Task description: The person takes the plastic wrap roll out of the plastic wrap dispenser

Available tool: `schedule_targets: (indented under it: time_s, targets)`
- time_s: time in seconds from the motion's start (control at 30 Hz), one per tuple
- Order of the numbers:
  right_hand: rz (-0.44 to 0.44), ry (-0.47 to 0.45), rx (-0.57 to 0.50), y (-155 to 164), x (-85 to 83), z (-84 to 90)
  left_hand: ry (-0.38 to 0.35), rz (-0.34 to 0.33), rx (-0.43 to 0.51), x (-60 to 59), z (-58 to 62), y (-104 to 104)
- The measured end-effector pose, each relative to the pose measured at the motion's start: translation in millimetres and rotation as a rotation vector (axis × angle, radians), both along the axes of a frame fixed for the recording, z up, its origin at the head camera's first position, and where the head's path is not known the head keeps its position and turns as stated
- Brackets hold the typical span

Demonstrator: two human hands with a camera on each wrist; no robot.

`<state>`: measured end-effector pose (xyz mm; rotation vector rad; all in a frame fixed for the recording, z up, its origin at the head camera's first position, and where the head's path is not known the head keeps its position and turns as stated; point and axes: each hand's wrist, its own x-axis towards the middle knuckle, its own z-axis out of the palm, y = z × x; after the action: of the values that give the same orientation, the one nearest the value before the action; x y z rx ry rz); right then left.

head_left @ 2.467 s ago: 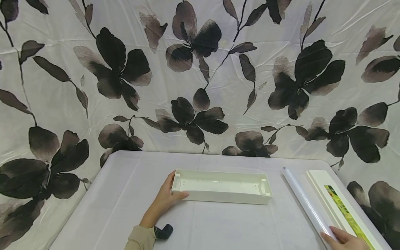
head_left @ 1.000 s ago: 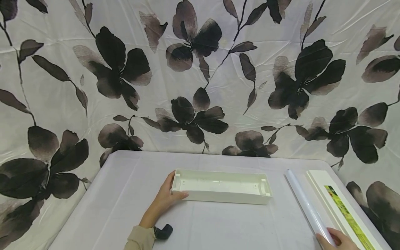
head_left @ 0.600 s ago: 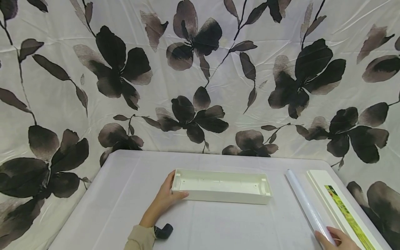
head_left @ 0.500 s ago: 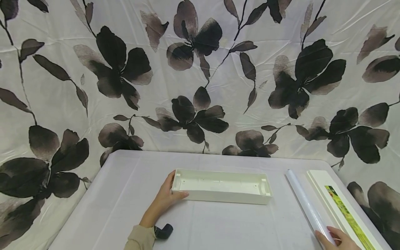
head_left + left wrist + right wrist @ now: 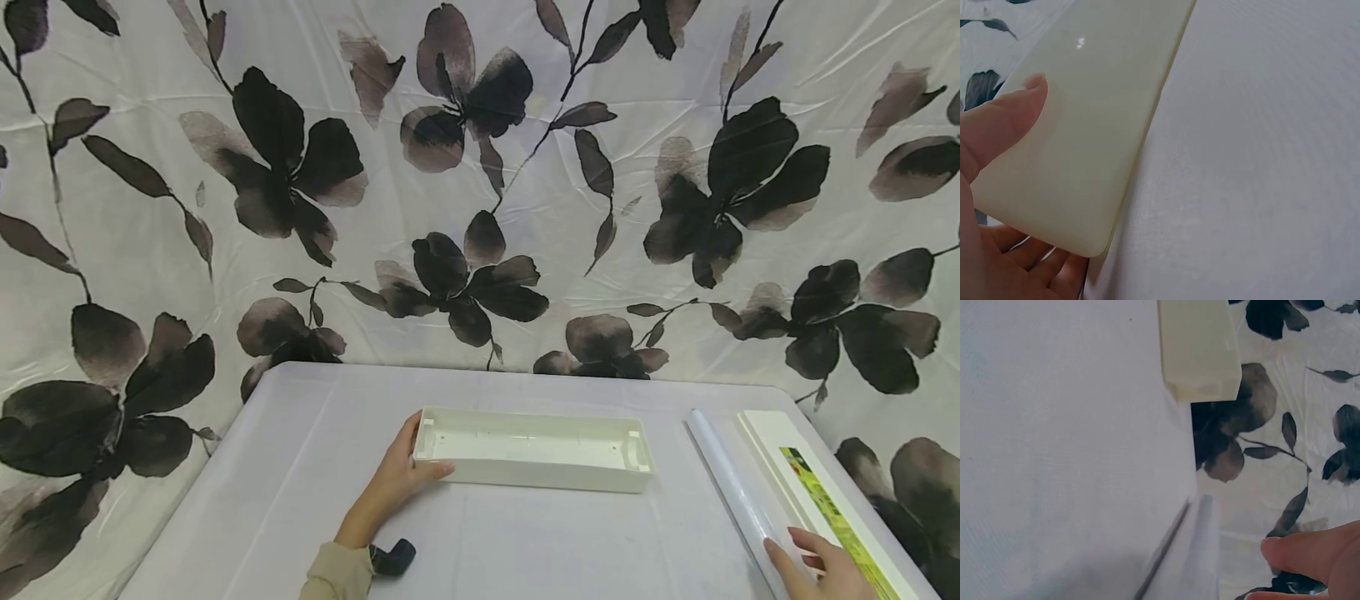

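Observation:
In the head view a long, open-topped cream plastic box (image 5: 540,475) sits on the table. My left hand (image 5: 401,471) grips its left end, thumb on the front wall and fingers around the end. The left wrist view shows the thumb lying on the box wall (image 5: 1097,144) and the other fingers curled at its corner. At lower right, my right hand (image 5: 825,571) is beside a roll of clear plastic film (image 5: 727,483), with thumb and fingers parted. In the right wrist view the thumb stands apart from the roll (image 5: 1200,550); the hand's lower part is cut off.
A long white lid-like piece (image 5: 761,425) with a yellow-green label (image 5: 825,508) lies right of the roll, along the right side of the white table (image 5: 337,417). Behind the table hangs a flower-patterned cloth (image 5: 570,200). A black strap piece (image 5: 393,557) is at the left wrist.
The roll has shifted slightly right and turned a little. My right hand has since loosened from it and moved a bit to the right. The left hand and box stay still.

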<state>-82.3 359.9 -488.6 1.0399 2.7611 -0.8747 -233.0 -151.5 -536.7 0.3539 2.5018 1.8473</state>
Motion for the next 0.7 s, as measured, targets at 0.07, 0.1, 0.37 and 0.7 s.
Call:
schedule_targets:
  time_s: [0.07,0.1,0.37,0.7]
  targets:
    - [0.011,0.057,0.011,-2,-0.6,3.8,-0.009,-0.005,-0.014,1.0,1.7,-1]
    - [0.022,0.082,0.023,-3,-0.8,5.7,-0.01,-0.009,-0.029,1.2,2.6,-2]
    - [0.07,0.259,0.138,-14,-5.9,26.4,0.047,-0.081,-0.299,5.3,17.7,-16]
    - [0.285,0.846,0.302,-28,-8.4,44.8,0.301,-0.051,-0.648,27.0,42.8,-41]
